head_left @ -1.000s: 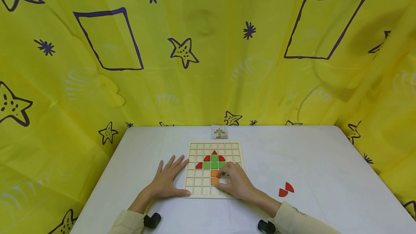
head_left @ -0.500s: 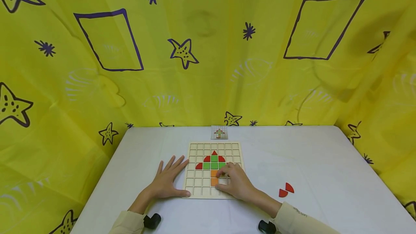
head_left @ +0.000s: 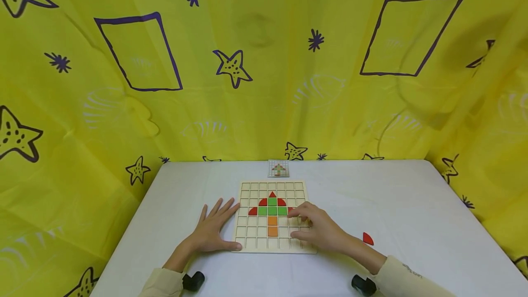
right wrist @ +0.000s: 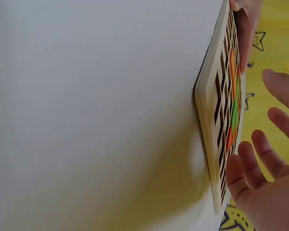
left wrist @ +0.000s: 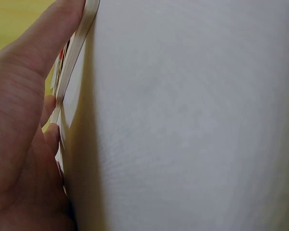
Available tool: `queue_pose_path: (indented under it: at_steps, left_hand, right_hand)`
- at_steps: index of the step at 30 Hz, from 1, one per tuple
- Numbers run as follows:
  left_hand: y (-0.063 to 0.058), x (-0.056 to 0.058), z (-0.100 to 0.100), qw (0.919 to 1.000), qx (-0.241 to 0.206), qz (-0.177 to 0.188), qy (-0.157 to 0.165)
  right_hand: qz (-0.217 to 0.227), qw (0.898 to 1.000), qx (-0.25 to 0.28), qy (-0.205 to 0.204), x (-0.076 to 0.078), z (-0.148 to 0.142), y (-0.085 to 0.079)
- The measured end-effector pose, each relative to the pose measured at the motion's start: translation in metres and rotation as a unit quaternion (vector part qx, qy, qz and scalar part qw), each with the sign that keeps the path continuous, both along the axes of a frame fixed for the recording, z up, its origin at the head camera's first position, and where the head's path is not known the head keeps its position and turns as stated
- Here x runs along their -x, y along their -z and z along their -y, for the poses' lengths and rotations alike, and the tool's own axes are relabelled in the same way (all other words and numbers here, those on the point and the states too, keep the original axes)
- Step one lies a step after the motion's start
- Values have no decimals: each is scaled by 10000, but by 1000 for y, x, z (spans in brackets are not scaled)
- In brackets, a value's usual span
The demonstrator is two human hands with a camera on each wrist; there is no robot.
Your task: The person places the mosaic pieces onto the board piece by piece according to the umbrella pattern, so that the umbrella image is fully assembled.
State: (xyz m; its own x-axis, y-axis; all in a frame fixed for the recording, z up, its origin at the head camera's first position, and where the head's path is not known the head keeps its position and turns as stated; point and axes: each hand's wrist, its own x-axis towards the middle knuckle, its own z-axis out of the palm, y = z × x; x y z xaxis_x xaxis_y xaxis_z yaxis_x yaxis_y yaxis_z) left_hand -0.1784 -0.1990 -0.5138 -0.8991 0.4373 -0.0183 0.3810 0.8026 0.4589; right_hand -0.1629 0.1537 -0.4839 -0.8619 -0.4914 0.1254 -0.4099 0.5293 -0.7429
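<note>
A square wooden grid board (head_left: 247,244) lies on the white table. Set in its cells are a red triangle (head_left: 272,194), several green squares (head_left: 272,211), several red quarter-round pieces (head_left: 253,211) and two orange squares (head_left: 272,231) in a column. My left hand (head_left: 212,231) lies with fingers spread at the board's left edge, its thumb on the near-left corner. Over the board's right part is my right hand (head_left: 315,228), thumb and fingers apart. In the right wrist view nothing is between its fingertips (right wrist: 259,139). It partly hides the rightmost red piece (head_left: 291,211).
A small pattern card (head_left: 278,168) lies behind the board, showing a similar coloured figure. A loose red quarter-round piece (head_left: 368,239) is on the table beyond my right forearm. Yellow patterned cloth (head_left: 264,104) hangs behind the table.
My right hand has moved right, off the orange squares, and its fingers have parted. The forearm now covers the spot of the second loose red piece. The left hand has stayed put.
</note>
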Motion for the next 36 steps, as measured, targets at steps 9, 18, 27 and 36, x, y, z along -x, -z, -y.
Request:
queue_pose_path:
  at_steps: [9, 18, 27, 36]
  left_hand:
    - [1, -1, 0, 9999, 72, 80, -24]
    - [2, 0, 1, 9999, 84, 65, -34]
    - [4, 2, 2, 9998, 135, 136, -58]
    - [1, 1, 1, 10000, 74, 41, 28]
  right_hand:
    - [-829, 9965, -50, 137, -8, -56, -2]
    - [-1317, 9902, 2, 466, -21, -109, -2]
    - [-1250, 9903, -217, 566, -28, -153, 4]
    - [-612, 9972, -359, -243, -25, -182, 9]
